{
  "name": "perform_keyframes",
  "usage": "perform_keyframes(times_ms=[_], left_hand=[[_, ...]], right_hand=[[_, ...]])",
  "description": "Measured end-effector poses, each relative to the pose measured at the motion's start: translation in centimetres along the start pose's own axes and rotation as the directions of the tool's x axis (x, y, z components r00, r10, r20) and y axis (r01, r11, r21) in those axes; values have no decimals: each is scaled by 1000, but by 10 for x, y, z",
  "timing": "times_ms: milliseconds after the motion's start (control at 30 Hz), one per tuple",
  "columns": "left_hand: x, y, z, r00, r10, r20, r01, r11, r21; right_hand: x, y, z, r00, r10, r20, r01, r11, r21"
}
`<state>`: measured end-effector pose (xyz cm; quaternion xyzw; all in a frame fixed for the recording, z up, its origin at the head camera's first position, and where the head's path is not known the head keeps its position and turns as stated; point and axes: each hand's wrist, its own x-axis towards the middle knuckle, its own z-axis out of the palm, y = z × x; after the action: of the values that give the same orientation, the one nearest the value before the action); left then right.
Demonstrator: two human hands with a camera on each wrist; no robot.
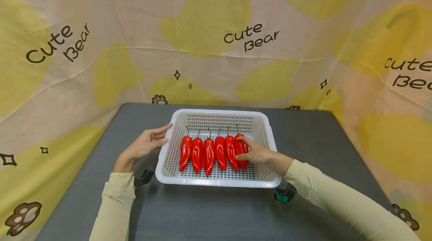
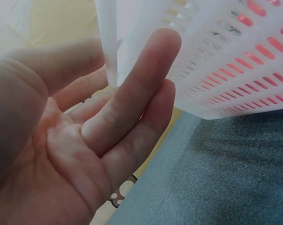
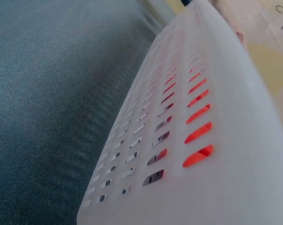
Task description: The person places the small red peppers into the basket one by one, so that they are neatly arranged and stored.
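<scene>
A white perforated plastic basket holds a row of several glossy red peppers, stems toward the far side. My right hand reaches over the basket's right side and grips the rightmost red pepper between thumb and fingers. Beside the left rim, my left hand touches the basket with loosely extended fingers. In the left wrist view these fingers lie against the basket's white wall. The slotted basket wall fills much of the right wrist view and hides most of the right hand; red shows through its slots.
The basket stands on a dark grey table. A yellow and cream cloth with "Cute Bear" lettering hangs behind and along the sides. Dark straps sit at both wrists, close to the basket's near corners.
</scene>
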<state>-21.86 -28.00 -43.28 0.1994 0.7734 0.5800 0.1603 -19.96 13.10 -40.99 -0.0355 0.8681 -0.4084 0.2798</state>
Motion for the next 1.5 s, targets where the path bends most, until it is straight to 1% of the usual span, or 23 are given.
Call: perform_keyframes(times_ms=[200, 400, 600, 733, 833, 967, 1067, 1133, 1300, 1500], left_hand=[[0, 1, -1, 1000, -5, -4, 5, 1000, 6], [1, 2, -3, 1000, -1, -11, 1, 1000, 7], [1, 3, -3, 1000, 4, -11, -4, 1000, -3], [0, 4, -2, 1000, 3, -8, -3, 1000, -3], [0, 3, 0, 1000, -2, -9, 2, 1000, -1], [-1, 1, 4, 1000, -18, -12, 19, 1000, 17], [-1, 1, 5, 999, -32, -19, 33, 999, 40], [0, 1, 5, 999, -35, -20, 36, 998, 44], [3, 4, 0, 999, -34, -14, 35, 998, 44], [3, 8, -4, 998, -54, -29, 56, 997, 53]], right_hand=[[1, -2, 1, 1000, 31, 1, -31, 999, -30], [0, -3, -1, 999, 31, 13, -31, 999, -19], [-1, -6, -4, 999, 18, 46, -20, 999, 46], [-4, -7, -8, 999, -1, 46, -3, 997, 77], [-8, -8, -14, 998, -42, 39, 36, 991, 126], [-14, -6, -28, 995, -101, 28, 91, 966, 243], [-17, -3, -40, 989, -143, 23, 128, 937, 325], [-18, -1, -47, 982, -187, 26, 164, 914, 370], [-17, 3, -64, 955, -295, -6, 269, 864, 426], [-14, 6, -78, 926, -371, -73, 363, 817, 447]])
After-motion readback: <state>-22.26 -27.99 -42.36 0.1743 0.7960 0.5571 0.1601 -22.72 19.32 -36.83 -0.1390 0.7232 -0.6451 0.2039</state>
